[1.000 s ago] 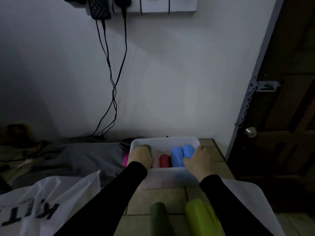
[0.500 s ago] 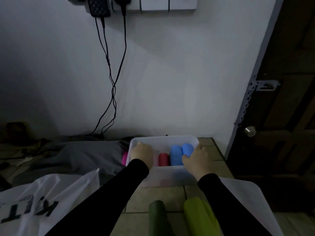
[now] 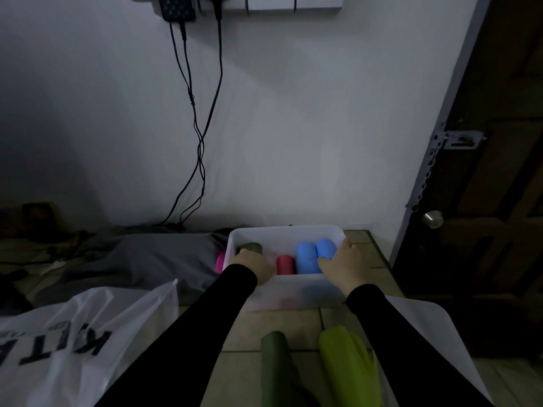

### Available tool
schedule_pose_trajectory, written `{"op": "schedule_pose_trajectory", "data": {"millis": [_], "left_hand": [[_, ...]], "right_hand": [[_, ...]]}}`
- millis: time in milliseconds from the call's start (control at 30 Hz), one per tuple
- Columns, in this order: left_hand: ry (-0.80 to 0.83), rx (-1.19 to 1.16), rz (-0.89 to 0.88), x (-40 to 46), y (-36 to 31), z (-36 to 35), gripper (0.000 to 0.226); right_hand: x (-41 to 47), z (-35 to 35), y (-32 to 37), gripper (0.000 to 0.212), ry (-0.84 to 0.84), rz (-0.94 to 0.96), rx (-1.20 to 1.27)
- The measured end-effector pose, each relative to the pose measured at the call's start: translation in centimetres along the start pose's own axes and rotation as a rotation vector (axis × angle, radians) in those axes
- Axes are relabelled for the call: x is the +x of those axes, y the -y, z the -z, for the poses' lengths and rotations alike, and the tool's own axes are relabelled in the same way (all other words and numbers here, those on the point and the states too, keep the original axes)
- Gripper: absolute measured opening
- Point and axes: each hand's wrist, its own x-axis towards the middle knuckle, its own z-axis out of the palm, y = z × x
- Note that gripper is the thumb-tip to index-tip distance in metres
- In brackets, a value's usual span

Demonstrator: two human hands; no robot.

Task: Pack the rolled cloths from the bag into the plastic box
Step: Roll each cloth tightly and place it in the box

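Note:
The white plastic box stands on the tiled floor against the wall. In it lie a dark green roll, a red roll and two blue rolls. My left hand reaches down into the box's left part, just in front of the dark green roll; its fingers are hidden. My right hand is wrapped around the right blue roll by the box's right wall. On the floor in front lie another dark green roll and a lime green roll. The white bag lies near left.
A pink roll shows at the box's outer left side, next to a grey cloth heap. White plastic sheeting lies under my right arm. Black cables hang down the wall. A dark door is at right.
My left hand has drawn back a little, uncovering the dark green roll in the box. My right hand stays on the right blue roll.

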Motion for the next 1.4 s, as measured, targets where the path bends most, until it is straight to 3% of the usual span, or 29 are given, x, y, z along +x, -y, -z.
{"op": "schedule_pose_trajectory", "data": {"millis": [100, 200, 300, 367, 433, 500, 600, 733, 800, 900, 1033, 1200, 1300, 1400], "left_hand": [[-0.082, -0.076, 0.013, -0.4, 0.2, -0.6, 0.094], [-0.177, -0.060, 0.011, -1.0, 0.3, -0.7, 0.083], [-0.331, -0.069, -0.014, -2.8, -0.1, -0.7, 0.067], [-0.470, -0.134, -0.066, -5.0, -1.0, -0.7, 0.051], [-0.563, -0.172, -0.197, -7.6, -2.1, -0.6, 0.046], [-0.488, -0.138, -0.309, -10.6, -3.5, -0.8, 0.063], [-0.187, -0.024, -0.329, -14.0, -4.6, -2.0, 0.068], [0.222, 0.048, -0.346, -15.7, -3.1, -3.7, 0.108], [0.334, 0.070, -0.332, -16.2, -1.6, -4.3, 0.126], [0.335, 0.149, -0.330, -17.0, 0.2, -5.0, 0.139], [0.274, 0.151, -0.349, -17.1, 1.5, -6.0, 0.136], [0.166, -0.111, -0.368, -16.3, 2.3, -8.0, 0.130], [0.102, -0.287, -0.387, -16.6, 2.4, -8.7, 0.125], [-0.039, -0.406, -0.439, -17.3, 1.9, -7.6, 0.122]], "right_hand": [[0.2, 1.0, -0.2, 0.069, 0.063, 0.030, 0.053], [-0.8, 1.9, -0.6, 0.063, 0.035, 0.110, 0.074], [-3.6, 2.5, -1.4, 0.059, -0.175, 0.312, 0.047], [-6.3, 2.8, -2.2, 0.050, -0.248, 0.349, 0.125], [-8.8, 2.9, -3.1, 0.031, -0.150, 0.267, 0.207], [-10.7, 2.8, -4.3, 0.012, 0.068, 0.132, 0.172], [-12.5, 2.4, -5.3, 0.014, 0.262, 0.082, 0.007], [-15.2, 1.1, -4.4, 0.015, 0.411, 0.153, 0.024], [-16.5, 0.1, -3.7, 0.024, 0.487, 0.176, 0.042], [-17.4, -1.3, -3.0, 0.039, 0.614, 0.152, 0.046], [-16.9, -2.2, -2.5, 0.038, 0.695, 0.093, 0.081], [-15.8, -2.6, -2.2, 0.053, 0.699, 0.067, 0.016], [-15.7, -2.3, -1.9, 0.051, 0.729, 0.087, 0.004], [-15.9, -1.7, -2.0, 0.060, 0.786, 0.013, 0.259]]}}
